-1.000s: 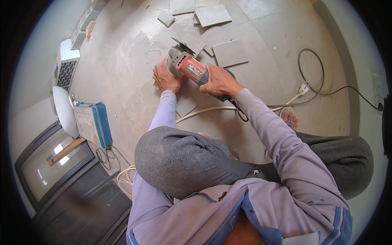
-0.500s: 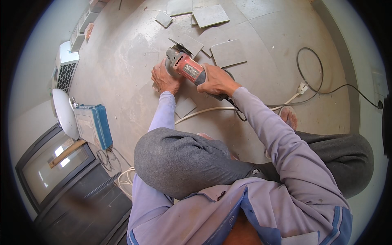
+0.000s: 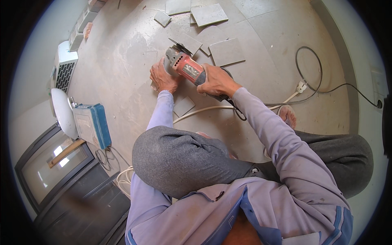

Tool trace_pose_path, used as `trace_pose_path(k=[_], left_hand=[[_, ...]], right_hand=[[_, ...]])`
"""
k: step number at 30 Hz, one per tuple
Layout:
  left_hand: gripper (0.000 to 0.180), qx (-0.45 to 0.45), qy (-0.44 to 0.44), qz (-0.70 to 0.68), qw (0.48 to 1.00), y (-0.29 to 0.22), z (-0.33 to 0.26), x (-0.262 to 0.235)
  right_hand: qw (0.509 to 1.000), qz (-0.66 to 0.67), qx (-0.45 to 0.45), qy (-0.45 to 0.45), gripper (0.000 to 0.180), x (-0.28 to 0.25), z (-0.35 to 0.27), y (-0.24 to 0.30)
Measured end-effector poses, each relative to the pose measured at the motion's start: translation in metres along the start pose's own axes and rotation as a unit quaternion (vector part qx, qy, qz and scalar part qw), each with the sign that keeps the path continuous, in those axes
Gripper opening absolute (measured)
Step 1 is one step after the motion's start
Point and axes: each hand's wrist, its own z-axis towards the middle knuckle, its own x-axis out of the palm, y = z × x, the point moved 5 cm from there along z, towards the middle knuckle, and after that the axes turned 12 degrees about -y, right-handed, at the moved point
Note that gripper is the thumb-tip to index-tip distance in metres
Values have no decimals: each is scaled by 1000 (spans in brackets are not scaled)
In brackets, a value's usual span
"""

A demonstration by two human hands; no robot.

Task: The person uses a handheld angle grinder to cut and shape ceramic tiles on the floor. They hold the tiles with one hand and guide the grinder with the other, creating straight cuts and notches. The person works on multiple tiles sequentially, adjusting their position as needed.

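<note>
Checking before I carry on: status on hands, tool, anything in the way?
Right hand gripping red angle grinder. Left hand by grinder head, its hold partly hidden. Small tile and white cable lying close by.

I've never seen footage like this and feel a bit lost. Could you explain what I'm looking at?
No robot here: every picture comes from a wide fisheye camera worn on a person's head, looking down, so straight edges bend. The right hand grips a red and grey angle grinder. The left hand is curled beside its head; what it holds is hard to make out. On the floor lie grey tiles and a white cable; a blue-grey tool case stands at left.
</note>
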Motion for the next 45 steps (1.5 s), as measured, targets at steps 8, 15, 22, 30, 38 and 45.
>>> trace_pose_path(k=[8, 15, 22, 30, 38, 45], left_hand=[[97, 10, -17, -4, 1000, -1, -1, -1], [91, 6, -22, -9, 1000, 1, 0, 0], [91, 0, -12, -4, 1000, -1, 0, -1], [92, 11, -16, -6, 1000, -3, -1, -1], [93, 11, -18, -9, 1000, 1, -1, 0], [96, 10, -19, -9, 1000, 6, 0, 3]], right_hand=[[1000, 9, 6, 2, 64, 0, 1, 0], [1000, -1, 3, 0, 65, -7, -6, 6], [1000, 2, 4, 0, 65, -4, -5, 1], [1000, 7, -4, -6, 65, -2, -2, -3], [1000, 12, -3, -3, 63, -5, -10, -2], [1000, 20, -13, -5, 63, -8, -13, 0]])
